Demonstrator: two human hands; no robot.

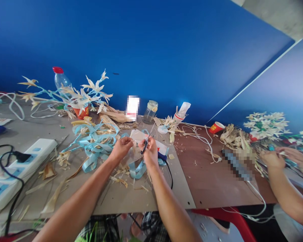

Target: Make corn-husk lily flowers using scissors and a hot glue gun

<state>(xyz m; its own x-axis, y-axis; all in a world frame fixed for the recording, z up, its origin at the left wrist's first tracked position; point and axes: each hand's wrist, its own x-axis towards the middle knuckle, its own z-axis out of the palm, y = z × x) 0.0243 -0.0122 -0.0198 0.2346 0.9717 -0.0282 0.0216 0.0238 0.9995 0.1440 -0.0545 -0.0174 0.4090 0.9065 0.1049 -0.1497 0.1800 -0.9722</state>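
My right hand (150, 150) is closed around a pair of small dark-handled scissors (145, 144), whose thin metal end points up and away from me. To its left, my left hand (122, 147) has thumb and fingers pinched together; whatever lies between them is too small to make out. A pale scrap of dried husk shows in the gap between the two hands. Light blue ribbon (91, 144) lies in loose loops beside my left hand, and more of it is under my right wrist. A blue-handled tool with a black cord (162, 156) rests just right of my right hand.
Husk flowers on blue stems (77, 94) stand in a red cup at the back left. A white power strip (27, 169) lies at left. A glass jar (150, 111) and a tipped red paper cup (216, 127) are farther back. Another person's hands (275, 158) work at right.
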